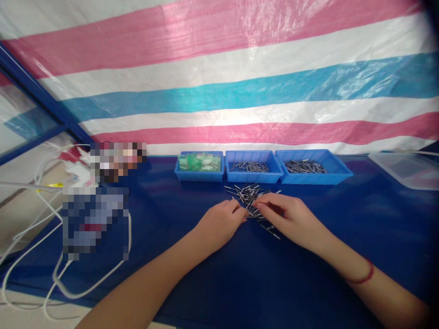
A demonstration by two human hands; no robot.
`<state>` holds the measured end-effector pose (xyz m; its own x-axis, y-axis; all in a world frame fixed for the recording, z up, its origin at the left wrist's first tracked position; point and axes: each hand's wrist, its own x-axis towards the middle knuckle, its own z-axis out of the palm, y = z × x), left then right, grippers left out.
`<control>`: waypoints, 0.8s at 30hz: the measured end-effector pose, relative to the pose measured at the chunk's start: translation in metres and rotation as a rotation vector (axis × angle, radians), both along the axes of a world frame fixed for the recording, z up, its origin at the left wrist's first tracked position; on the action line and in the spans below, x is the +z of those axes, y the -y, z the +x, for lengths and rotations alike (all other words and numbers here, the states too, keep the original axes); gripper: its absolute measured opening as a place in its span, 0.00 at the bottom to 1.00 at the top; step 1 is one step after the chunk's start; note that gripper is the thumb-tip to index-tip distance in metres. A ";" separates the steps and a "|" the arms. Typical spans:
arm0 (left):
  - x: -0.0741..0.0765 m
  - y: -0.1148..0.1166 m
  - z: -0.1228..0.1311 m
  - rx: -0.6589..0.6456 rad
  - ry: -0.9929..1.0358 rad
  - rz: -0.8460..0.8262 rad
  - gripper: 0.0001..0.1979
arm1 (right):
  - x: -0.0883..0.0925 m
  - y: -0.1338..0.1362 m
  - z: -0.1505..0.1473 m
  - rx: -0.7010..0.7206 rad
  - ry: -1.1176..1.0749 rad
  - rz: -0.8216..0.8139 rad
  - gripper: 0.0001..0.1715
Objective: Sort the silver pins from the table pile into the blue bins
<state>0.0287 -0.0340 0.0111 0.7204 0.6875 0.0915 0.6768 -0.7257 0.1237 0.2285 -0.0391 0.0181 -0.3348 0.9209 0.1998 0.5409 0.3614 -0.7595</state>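
A loose pile of thin metal pins (248, 195), dark and silvery, lies on the blue table in front of the bins. My left hand (224, 221) rests at the pile's left edge, its fingers curled together; what they hold, if anything, is hidden. From the right, my right hand (284, 214) reaches over the pile with thumb and forefinger pinched at the pins. Whatever sits between those fingertips is too small to make out. A few stray pins (270, 231) lie just below the right hand.
Three blue bins stand in a row: a left bin (199, 177) with green-and-clear packets, a middle bin (254, 176) and a right bin (317, 178) with metal pins. A clear plastic lid (404, 171) lies far right. White cables (85, 292) loop across the left side.
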 end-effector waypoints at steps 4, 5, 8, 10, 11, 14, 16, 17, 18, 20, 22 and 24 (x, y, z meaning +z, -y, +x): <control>-0.007 -0.001 0.003 -0.025 0.076 -0.006 0.08 | -0.001 0.000 0.001 0.010 0.013 0.009 0.13; -0.007 -0.001 0.003 -0.031 0.084 -0.007 0.08 | -0.001 0.000 0.001 0.015 0.017 0.009 0.13; -0.006 -0.001 0.004 -0.041 0.134 -0.033 0.08 | -0.001 0.000 0.001 0.016 0.021 0.011 0.13; -0.005 0.000 0.003 -0.028 0.217 -0.071 0.08 | -0.002 0.001 0.001 -0.010 0.001 0.017 0.12; -0.003 0.000 0.003 -0.016 0.269 -0.093 0.08 | -0.003 0.001 0.001 -0.034 -0.019 0.022 0.11; 0.001 0.002 0.003 0.025 0.441 -0.157 0.09 | -0.003 0.002 0.002 -0.098 -0.091 0.033 0.13; 0.004 0.005 0.004 0.061 0.555 -0.206 0.09 | 0.000 0.004 0.001 -0.074 -0.162 -0.003 0.13; 0.005 0.006 0.004 0.089 0.610 -0.239 0.08 | 0.003 0.005 0.001 -0.047 -0.210 -0.042 0.12; 0.007 0.008 0.005 0.122 0.660 -0.278 0.08 | 0.007 0.006 0.000 -0.022 -0.265 -0.091 0.11; 0.009 0.011 0.007 0.188 0.753 -0.382 0.08 | 0.014 0.009 -0.001 -0.005 -0.372 -0.191 0.11; 0.010 0.013 0.008 0.223 0.849 -0.495 0.08 | 0.018 0.010 -0.003 -0.020 -0.445 -0.240 0.11; 0.010 0.015 0.009 0.225 0.931 -0.583 0.09 | 0.019 0.011 -0.004 -0.019 -0.494 -0.239 0.10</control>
<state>0.0379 -0.0487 0.0208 0.3931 0.9069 0.1519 0.2516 -0.2650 0.9308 0.2246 -0.0501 0.0368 -0.2368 0.9649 0.1136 0.1035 0.1414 -0.9845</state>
